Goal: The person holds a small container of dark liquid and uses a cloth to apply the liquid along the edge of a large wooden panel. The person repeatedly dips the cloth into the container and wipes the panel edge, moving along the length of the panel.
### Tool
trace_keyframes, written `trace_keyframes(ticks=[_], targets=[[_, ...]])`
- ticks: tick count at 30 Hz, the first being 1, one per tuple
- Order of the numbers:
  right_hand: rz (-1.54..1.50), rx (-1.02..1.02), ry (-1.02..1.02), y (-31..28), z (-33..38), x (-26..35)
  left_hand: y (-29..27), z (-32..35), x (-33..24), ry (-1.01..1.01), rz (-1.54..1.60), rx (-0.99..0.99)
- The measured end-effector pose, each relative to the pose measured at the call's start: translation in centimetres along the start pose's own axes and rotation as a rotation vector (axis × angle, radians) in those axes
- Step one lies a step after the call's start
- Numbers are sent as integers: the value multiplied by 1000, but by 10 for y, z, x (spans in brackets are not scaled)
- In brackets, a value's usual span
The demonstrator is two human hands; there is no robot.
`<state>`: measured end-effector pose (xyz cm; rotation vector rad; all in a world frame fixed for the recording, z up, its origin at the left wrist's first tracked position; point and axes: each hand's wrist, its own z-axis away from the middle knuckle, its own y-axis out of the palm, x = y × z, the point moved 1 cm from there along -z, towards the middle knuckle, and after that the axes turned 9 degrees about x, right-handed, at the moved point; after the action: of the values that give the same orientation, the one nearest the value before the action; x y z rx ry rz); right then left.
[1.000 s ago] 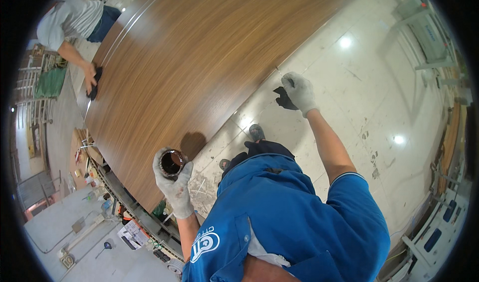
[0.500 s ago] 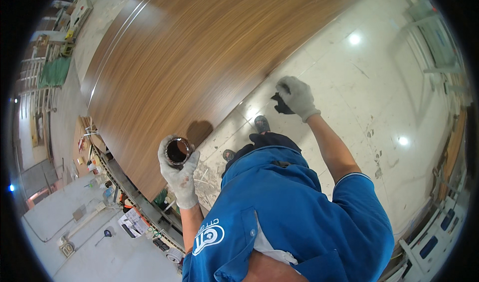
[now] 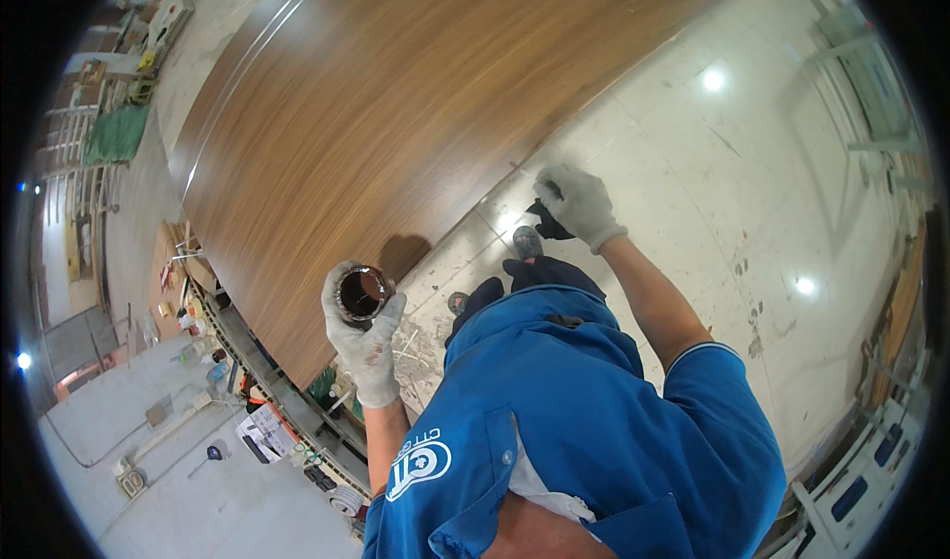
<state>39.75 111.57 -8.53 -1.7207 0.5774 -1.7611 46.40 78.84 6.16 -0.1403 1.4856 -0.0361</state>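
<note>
My left hand (image 3: pixel 364 351), in a pale work glove, is wrapped round a small round open container (image 3: pixel 362 293). Its mouth faces up and dark brown liquid shows inside. It hangs over the near edge of a large wood-grain panel (image 3: pixel 396 104) and throws a shadow on it. My right hand (image 3: pixel 579 206), gloved too, is closed on a black cloth (image 3: pixel 549 223) that droops below the fingers. That hand is beside the panel's long edge, apart from it, above the tiled floor.
Pale floor tiles (image 3: pixel 712 183) with scuff marks lie to the right of the panel. At lower left stands a cluttered workbench (image 3: pixel 237 361) with papers (image 3: pixel 265 433) and small tools. A white frame (image 3: pixel 861 480) is at lower right. A green cloth (image 3: pixel 117 134) hangs at far left.
My right hand with the black cloth has shifted slightly left and down. My left hand keeps hold of the container. The whole view has shifted slightly.
</note>
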Motion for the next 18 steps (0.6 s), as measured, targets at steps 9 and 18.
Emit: trace_keyframes(ticks=[9,18], targets=[[-50,118,-177,23,4,21,4,0,-2,-16,-24,-13],[-135,94,-60,16,3,23,3,1,-2,-5,-112,-1]])
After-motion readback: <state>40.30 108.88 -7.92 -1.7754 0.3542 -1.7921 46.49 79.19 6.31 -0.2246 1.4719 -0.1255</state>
